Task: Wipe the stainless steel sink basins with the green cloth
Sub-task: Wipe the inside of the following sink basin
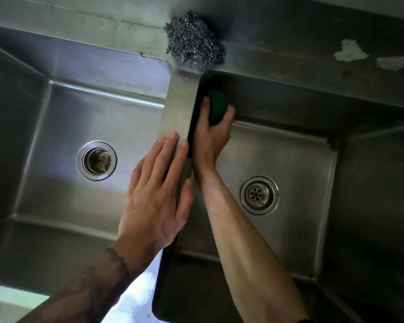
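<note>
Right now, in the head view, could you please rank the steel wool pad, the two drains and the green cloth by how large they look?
1. steel wool pad
2. left basin drain and right basin drain: about alike, so not ranked against each other
3. green cloth, partly hidden by the right hand

2 basins side by side: L basin [63, 127] w/ drain [96, 160] in its floor, R basin [289, 155] w/ its own drain hole [259, 195]. Divider [179, 108] runs btwn them, front to back. Wire scourer [194, 40] sits on back ledge [103, 26] at divider's far end. L hand [158, 194] lies flat on divider. R hand [210, 136] is inside R basin, holding cloth [216, 106] vs. divider-side wall.
</note>
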The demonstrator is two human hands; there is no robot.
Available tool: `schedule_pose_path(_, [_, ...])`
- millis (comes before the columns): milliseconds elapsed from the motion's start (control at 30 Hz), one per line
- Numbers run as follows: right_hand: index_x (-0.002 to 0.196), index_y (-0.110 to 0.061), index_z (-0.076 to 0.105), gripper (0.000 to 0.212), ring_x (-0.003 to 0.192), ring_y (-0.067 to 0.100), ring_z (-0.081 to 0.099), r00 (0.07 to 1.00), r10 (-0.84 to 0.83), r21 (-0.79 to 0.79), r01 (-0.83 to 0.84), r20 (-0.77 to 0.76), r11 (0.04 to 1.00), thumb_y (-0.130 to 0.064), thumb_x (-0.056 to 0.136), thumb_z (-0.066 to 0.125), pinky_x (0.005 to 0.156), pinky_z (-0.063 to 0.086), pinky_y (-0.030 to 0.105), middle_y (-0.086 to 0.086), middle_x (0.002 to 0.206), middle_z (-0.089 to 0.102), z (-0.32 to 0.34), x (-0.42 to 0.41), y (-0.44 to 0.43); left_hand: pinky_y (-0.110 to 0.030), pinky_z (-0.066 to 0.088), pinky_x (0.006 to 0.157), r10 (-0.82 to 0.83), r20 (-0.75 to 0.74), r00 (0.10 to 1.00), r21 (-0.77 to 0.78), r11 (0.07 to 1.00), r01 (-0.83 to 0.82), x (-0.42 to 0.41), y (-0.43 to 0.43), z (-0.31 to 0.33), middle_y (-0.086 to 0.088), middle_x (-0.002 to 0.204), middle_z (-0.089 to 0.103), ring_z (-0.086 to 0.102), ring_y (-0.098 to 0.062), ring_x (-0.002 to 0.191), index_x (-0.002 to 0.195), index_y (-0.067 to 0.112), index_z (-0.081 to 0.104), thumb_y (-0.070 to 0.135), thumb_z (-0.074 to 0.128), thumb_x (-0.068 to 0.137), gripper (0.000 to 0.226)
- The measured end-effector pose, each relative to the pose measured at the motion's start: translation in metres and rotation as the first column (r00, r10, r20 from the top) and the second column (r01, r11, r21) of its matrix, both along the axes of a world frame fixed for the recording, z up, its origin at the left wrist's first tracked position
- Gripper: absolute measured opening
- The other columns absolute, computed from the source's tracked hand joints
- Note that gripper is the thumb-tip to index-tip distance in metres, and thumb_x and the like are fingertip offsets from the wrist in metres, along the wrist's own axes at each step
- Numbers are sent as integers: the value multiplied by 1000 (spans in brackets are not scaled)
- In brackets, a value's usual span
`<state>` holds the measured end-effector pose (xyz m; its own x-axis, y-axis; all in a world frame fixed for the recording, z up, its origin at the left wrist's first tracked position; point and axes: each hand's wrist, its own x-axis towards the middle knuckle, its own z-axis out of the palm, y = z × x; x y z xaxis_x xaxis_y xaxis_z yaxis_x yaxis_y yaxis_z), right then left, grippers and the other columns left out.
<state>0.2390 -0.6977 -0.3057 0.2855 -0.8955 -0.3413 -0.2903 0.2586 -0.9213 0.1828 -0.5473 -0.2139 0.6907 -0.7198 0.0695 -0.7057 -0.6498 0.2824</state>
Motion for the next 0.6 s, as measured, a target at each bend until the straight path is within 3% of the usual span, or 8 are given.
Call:
schedule_pose_path(167, [144,-6,45,49,134,29,56,991,113,179,-99,-68,979,-31,105,60,109,43,34,16,145,58,-6,8,-16,-47,34,126,-6,2,1000,6,1000,6,-1,0,0,-11,174,27,20,-24,163,165,8,33,30,42,107,62])
schedule_pose_path(233, [145,-5,44,50,135,28,53,987,153,148,-145,-46,978,-31,105,59,108,40,31,16,145,56,0,4,-16,-46,33,127,-2,-7,1000,-1,1000,2,-1,0,1,-11,173,28,21,-25,163,164,8,34,29,43,107,62])
schedule_pose_path(333, [146,-13,45,58,126,17,51,987,156,47,-157,25,986,-50,101,52,94,34,18,6,138,56,19,-5,-2,-44,30,129,-8,-32,999,-19,1000,7,0,-1,2,-13,173,29,21,-26,163,163,6,36,29,43,107,61])
schedule_pose_path(433, [142,-14,49,53,125,21,55,985,168,-81,-165,38,983,-47,100,54,98,39,22,9,136,59,21,-9,4,-42,27,130,-8,-46,999,-15,1000,7,0,0,2,-13,173,28,20,-26,163,164,6,34,30,42,107,62])
schedule_pose_path(600, [158,-11,33,56,144,32,41,943,307,207,-278,-125,938,-37,110,46,108,32,30,18,156,42,3,-8,-10,-39,26,129,-2,-39,999,-4,1000,2,-1,-1,4,-11,174,27,19,-24,164,165,7,32,30,40,108,61])
